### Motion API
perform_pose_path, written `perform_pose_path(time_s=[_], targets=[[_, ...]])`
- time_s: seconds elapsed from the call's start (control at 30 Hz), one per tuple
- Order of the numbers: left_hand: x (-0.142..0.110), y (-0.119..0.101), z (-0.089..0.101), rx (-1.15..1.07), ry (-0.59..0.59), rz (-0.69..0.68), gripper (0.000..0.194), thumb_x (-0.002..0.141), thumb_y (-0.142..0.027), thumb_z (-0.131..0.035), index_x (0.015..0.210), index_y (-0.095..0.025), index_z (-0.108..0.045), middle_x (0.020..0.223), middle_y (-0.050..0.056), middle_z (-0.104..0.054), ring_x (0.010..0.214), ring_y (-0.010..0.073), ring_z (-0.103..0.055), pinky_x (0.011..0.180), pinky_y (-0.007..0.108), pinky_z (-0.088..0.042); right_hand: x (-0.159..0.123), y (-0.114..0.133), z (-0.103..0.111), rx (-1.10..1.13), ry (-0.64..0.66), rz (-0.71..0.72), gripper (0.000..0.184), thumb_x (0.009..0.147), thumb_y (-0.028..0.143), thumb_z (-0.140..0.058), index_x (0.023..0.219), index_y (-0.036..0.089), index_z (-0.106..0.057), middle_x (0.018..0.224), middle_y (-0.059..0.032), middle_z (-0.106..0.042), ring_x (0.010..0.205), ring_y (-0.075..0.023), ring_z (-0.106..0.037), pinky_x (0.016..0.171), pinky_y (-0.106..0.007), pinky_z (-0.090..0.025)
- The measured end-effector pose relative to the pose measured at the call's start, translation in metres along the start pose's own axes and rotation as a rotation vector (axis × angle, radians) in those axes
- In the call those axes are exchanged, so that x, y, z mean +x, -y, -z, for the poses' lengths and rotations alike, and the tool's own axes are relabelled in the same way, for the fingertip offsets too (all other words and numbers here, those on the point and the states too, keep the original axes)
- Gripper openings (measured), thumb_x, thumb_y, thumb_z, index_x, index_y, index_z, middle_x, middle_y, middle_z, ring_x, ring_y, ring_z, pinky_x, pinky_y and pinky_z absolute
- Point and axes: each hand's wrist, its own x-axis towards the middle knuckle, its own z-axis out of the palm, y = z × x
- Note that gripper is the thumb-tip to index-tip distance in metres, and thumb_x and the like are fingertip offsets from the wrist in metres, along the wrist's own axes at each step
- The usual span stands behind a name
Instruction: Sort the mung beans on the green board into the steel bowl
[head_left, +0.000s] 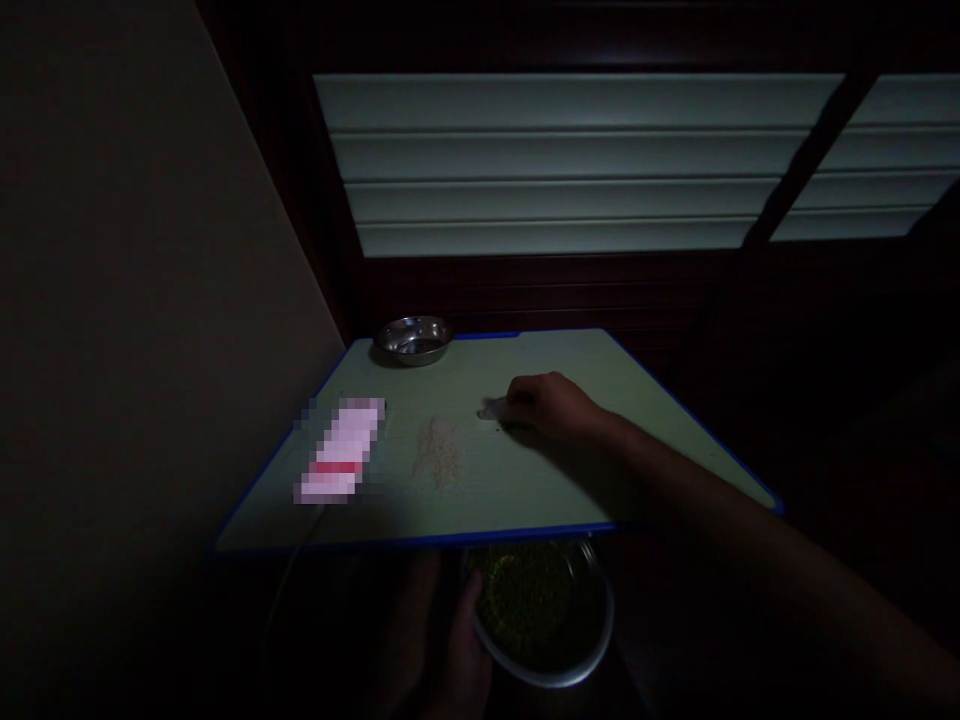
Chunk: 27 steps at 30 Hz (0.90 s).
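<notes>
My right hand rests on a pale board with a blue edge, fingers curled over a small pale heap and some dark specks. A second heap of light grains lies to its left on the board. Below the board's near edge, in deep shadow, my left hand grips the rim of a steel bowl filled with greenish-yellow grains.
An empty small steel bowl stands at the board's far left corner. A blurred pink-and-white flat thing lies on the board's left side. A wall runs along the left; a shuttered window is behind. The room is very dark.
</notes>
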Motion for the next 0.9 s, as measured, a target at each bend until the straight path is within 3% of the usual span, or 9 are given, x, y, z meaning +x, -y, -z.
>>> perform_pose_path(time_s=[0.13, 0.33, 0.5, 0.6, 0.77, 0.9], targets=[[0.000, 0.003, -0.002, -0.025, -0.051, 0.042, 0.058, 0.080, -0.024, -0.068, 0.137, -0.030, -0.064, 0.124, 0.005, -0.077, 0.135, 0.0312, -0.059, 0.114, 0.048, -0.046, -0.002, -0.001, 0.003, 0.015, 0.043, 0.041, 0.010, 0.089, 0.020, -0.069, 0.093, 0.022, -0.077, 0.084, -0.0024, -0.076, 0.070, -0.0153, -0.061, 0.065, -0.026, -0.034], [-0.005, -0.006, -0.006, 0.070, -0.046, -0.108, 0.060, 0.076, -0.022, -0.071, 0.135, -0.030, -0.065, 0.122, 0.003, -0.078, 0.142, 0.0281, -0.052, 0.121, 0.041, -0.035, -0.013, -0.008, 0.006, 0.039, 0.080, 0.086, 0.009, 0.090, 0.023, -0.069, 0.091, 0.023, -0.078, 0.079, -0.0010, -0.075, 0.067, -0.0144, -0.058, 0.064, -0.026, -0.034], [-0.003, -0.005, -0.005, 0.052, -0.023, -0.086, 0.067, 0.076, -0.025, -0.072, 0.141, -0.032, -0.061, 0.131, 0.003, -0.074, 0.129, 0.0323, -0.063, 0.115, 0.047, -0.044, -0.026, -0.011, 0.011, 0.152, 0.106, 0.095, 0.010, 0.088, 0.018, -0.071, 0.089, 0.023, -0.079, 0.083, -0.0001, -0.076, 0.075, -0.0154, -0.063, 0.069, -0.024, -0.037], [0.000, 0.000, -0.002, 0.050, -0.007, -0.107, 0.067, 0.078, -0.025, -0.072, 0.144, -0.035, -0.058, 0.134, 0.002, -0.073, 0.128, 0.0307, -0.064, 0.115, 0.044, -0.044, -0.032, -0.012, 0.013, 0.201, 0.113, 0.088, 0.013, 0.086, 0.015, -0.069, 0.087, 0.022, -0.080, 0.085, -0.0009, -0.076, 0.080, -0.0163, -0.065, 0.073, -0.024, -0.040], [0.000, 0.003, 0.003, 0.044, -0.001, -0.102, 0.069, 0.080, -0.026, -0.072, 0.147, -0.035, -0.055, 0.142, 0.003, -0.068, 0.132, 0.0322, -0.061, 0.109, 0.045, -0.050, -0.043, -0.016, 0.014, 0.215, -0.002, 0.102, 0.012, 0.088, 0.019, -0.067, 0.092, 0.021, -0.078, 0.092, -0.0042, -0.077, 0.085, -0.0181, -0.066, 0.079, -0.027, -0.043], [0.000, 0.001, 0.005, 0.064, 0.041, -0.130, 0.065, 0.083, -0.027, -0.072, 0.145, -0.039, -0.057, 0.146, 0.001, -0.065, 0.133, 0.0316, -0.060, 0.109, 0.043, -0.049, -0.052, -0.020, 0.015, 0.279, -0.148, -0.041, 0.010, 0.083, 0.017, -0.064, 0.085, 0.018, -0.073, 0.082, -0.0038, -0.075, 0.075, -0.0170, -0.063, 0.073, -0.027, -0.045]])
